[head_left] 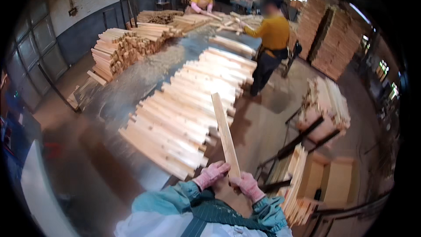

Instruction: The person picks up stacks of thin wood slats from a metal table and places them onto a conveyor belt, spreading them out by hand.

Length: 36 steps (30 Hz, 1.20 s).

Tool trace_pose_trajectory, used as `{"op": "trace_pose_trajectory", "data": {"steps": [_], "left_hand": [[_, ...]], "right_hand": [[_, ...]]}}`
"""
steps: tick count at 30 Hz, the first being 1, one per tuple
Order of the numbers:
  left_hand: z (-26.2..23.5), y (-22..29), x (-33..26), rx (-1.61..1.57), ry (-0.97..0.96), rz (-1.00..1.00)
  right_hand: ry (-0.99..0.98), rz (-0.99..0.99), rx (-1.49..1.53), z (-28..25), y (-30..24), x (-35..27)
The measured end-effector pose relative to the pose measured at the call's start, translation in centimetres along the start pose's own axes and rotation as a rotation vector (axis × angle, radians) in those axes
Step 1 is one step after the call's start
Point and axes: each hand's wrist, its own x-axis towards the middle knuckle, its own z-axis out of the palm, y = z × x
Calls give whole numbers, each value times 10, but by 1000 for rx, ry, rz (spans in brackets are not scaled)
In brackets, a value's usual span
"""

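The gloved right hand [249, 187] grips the near end of a board [226, 134] slanting away over the floor [245, 149]; the left hand [211, 175] curls at its left edge, whether gripping I cannot tell. Beyond, planks [175, 109] lie side by side on the tabletop [186, 48], near a co-worker [275, 33].

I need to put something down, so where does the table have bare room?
Between the stacked wood and the row of boards: a free strip of table, dusty. A smaller patch seems to show along the row's nearest board. Crowded: the row itself and the far end, jumbled with loose sticks.
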Motion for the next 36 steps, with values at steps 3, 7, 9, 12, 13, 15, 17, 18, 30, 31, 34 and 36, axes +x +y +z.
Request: {"op": "trace_pose_trajectory", "data": {"steps": [3, 7, 9, 12, 13, 15, 17, 18, 30, 31, 34, 36], "left_hand": [[-35, 14, 52, -251, 149, 125], [-69, 42, 72, -132, 341, 58], [-90, 62, 73, -110, 458, 61], [-110, 59, 60, -219, 740, 2], [-117, 44, 53, 131, 844, 103], [-118, 39, 18, 255, 1110, 79], [-115, 48, 20, -118, 1274, -10], [-109, 31, 26, -265, 1339, -20], [-31, 105, 128, -86, 1231, -122], [-27, 121, 124, -59, 1211, -130], [-27, 94, 96, 103, 1242, -240], [-23, 72, 81, 279, 1341, -365]], "right_hand": [[-4, 5, -52, -21, -48, 51], [-3, 14, -51, -49, -87, 128], [-83, -7, -15, -56, -111, 168], [-80, -130, -72, -62, -137, 233], [-62, -185, -207, -60, -169, 253], [-118, -506, -440, -24, -251, 330], [-67, -838, -655, 30, -399, 427], [81, -1204, -545, 59, -478, 481], [-834, -744, -63, 141, -374, 419], [-825, -526, 78, 112, -339, 436], [-523, -433, 53, 18, -268, 448], [-295, -427, -15, -60, -222, 450]]}}
